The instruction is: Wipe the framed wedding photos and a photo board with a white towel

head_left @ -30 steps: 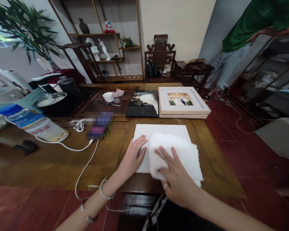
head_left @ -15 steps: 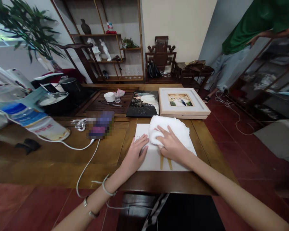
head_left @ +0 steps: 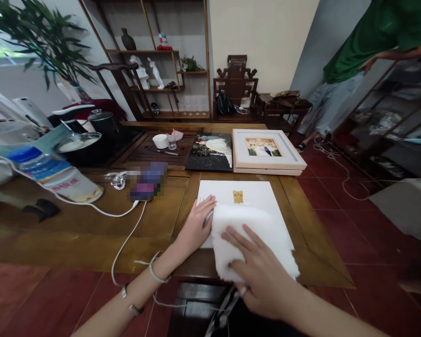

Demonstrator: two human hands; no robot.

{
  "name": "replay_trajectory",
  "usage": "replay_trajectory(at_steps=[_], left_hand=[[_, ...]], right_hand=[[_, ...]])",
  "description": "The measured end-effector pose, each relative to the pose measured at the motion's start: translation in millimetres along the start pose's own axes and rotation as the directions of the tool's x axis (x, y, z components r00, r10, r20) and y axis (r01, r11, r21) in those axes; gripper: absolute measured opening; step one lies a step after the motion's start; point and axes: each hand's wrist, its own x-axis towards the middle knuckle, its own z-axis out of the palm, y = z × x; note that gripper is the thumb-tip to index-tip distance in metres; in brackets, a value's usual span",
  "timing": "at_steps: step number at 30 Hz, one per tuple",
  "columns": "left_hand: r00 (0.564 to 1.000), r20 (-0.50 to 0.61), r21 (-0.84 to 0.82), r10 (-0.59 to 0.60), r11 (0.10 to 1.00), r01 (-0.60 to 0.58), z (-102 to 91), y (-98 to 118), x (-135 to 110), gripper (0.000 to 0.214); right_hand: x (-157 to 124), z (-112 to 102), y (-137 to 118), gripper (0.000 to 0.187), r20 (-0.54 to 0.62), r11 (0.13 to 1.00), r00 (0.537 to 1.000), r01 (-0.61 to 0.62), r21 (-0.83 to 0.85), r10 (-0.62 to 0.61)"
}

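My right hand (head_left: 257,269) lies flat, fingers spread, on a white fluffy cloth (head_left: 252,236). The cloth covers the near part of a white flat panel (head_left: 245,196) lying on the wooden table (head_left: 91,220). A small gold fitting (head_left: 237,196) shows on the panel's far part. My left hand (head_left: 196,224) rests palm down with fingers stretched out on the panel's left edge, touching the cloth's side.
A framed photo in a white frame (head_left: 266,150) and a dark photo print (head_left: 210,150) lie beyond the panel. A white cable (head_left: 126,238) crosses the table by a blurred device (head_left: 147,180). A water bottle (head_left: 52,173) lies at left. A person in green (head_left: 358,51) stands at right.
My right hand has pulled the cloth from the panel's far end back to its near edge, uncovering the gold fitting. The left hand stays on the panel's left edge.
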Motion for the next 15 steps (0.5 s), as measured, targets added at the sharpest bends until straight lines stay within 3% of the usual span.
replay_trajectory(at_steps=[5, 9, 12, 15], left_hand=[[0.999, -0.02, -0.031, -0.04, 0.999, 0.039, 1.0, 3, -1, 0.035], [0.993, -0.039, -0.151, -0.107, 0.983, 0.1, -5.0, 8, -2, 0.04], [0.989, -0.101, -0.323, -0.111, 0.944, 0.073, -10.6, 9, -3, 0.046], [0.976, -0.181, -0.43, -0.124, 0.902, 0.035, -13.8, 8, -3, 0.053]], right_hand=[[47, -14, 48, 0.03, -0.18, 0.989, 0.981, -0.101, -0.109, 0.08], [84, -14, 57, 0.035, -0.209, 0.971, 0.967, -0.18, -0.156, 0.146], [91, -7, 42, 0.032, -0.15, 0.987, 0.989, -0.023, -0.158, -0.001], [75, -5, 19, 0.025, -0.046, 0.971, 0.976, 0.208, -0.121, -0.215]])
